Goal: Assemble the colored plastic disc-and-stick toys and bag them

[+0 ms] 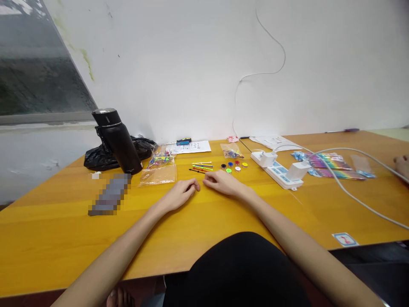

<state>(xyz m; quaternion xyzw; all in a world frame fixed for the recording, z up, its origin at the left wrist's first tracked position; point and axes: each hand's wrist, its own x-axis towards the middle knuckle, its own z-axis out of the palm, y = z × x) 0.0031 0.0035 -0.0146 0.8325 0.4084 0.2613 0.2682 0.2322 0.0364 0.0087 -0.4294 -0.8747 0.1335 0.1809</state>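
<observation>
My left hand (182,192) rests on the wooden table with its fingers curled in, and nothing shows in it. Close beside it lies my right hand (223,182), also loosely curled, a small gap between the two. Just beyond my hands is a row of thin coloured plastic sticks (203,165); the lowest, a black one (195,170), runs up to my right hand and is partly hidden by it. To their right sit several small round discs, among them a red disc (237,163), a yellow disc (244,164) and a green disc (228,170).
At left stand a black bottle (118,143), a black plastic bag (97,157) and a blurred flat object (111,194). Clear bags (159,172) hold small parts. A power strip (281,175) with white cables lies right, near rainbow-coloured packets (332,164). Another person's hand (401,165) appears at far right.
</observation>
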